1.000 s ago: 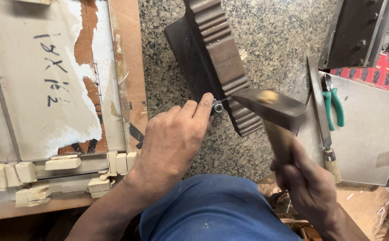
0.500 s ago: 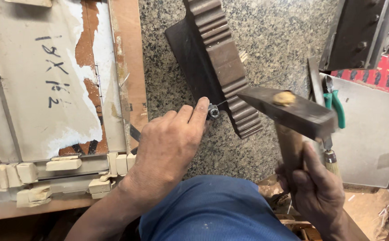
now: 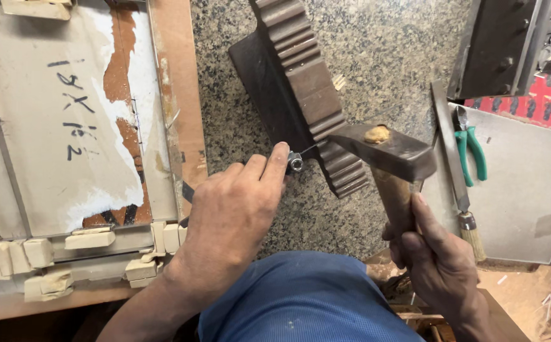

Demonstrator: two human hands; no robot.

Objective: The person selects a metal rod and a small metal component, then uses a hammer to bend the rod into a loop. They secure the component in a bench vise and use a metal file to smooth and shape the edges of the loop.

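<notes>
Left hand (image 3: 231, 209) hiding tool, right hand (image 3: 437, 253) gripping hammer (image 3: 389, 155)

The speckled stone tabletop (image 3: 389, 57) lies bare to the upper right of the dark ridged block (image 3: 300, 95), and that stretch is the widest free way in. A second bare patch lies below the block's near end, between the left hand (image 3: 234, 215) and the hammer (image 3: 383, 152). The block runs slantwise across the middle and bars any straight pass from left to right. On the left, the wooden frame (image 3: 174, 107) edges the stone and closes that side. On the right, a long flat file (image 3: 449, 145), green-handled pliers (image 3: 471, 149) and a grey sheet (image 3: 528, 190) crowd the way, with a dark metal piece (image 3: 497, 44) above them.
</notes>
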